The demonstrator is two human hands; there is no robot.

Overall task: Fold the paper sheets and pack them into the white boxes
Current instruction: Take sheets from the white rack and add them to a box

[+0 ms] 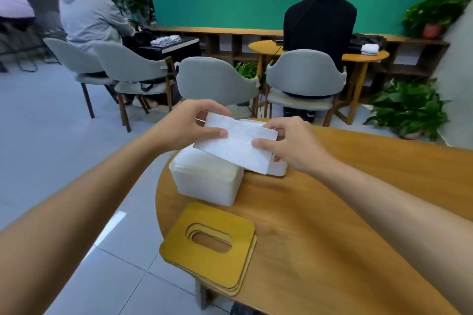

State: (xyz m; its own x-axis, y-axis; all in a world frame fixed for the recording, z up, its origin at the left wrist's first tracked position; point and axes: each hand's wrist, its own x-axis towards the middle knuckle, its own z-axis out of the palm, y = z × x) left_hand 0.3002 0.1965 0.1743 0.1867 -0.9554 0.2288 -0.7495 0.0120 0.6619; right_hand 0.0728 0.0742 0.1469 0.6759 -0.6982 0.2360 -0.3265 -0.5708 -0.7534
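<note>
Table (332, 212) carries two white boxes: near box (207, 181) looks full of folded sheets, far box (277, 169) is mostly hidden, fill unknown. Stacked slotted lids (212, 243) lie off, so closing likely remains. Folded paper sheet (238, 146) hangs over far box, not yet in. Grip: left hand (189, 123) pinches its left end, right hand (291, 143) its right end, thumbs on top, fingers curled beneath
</note>
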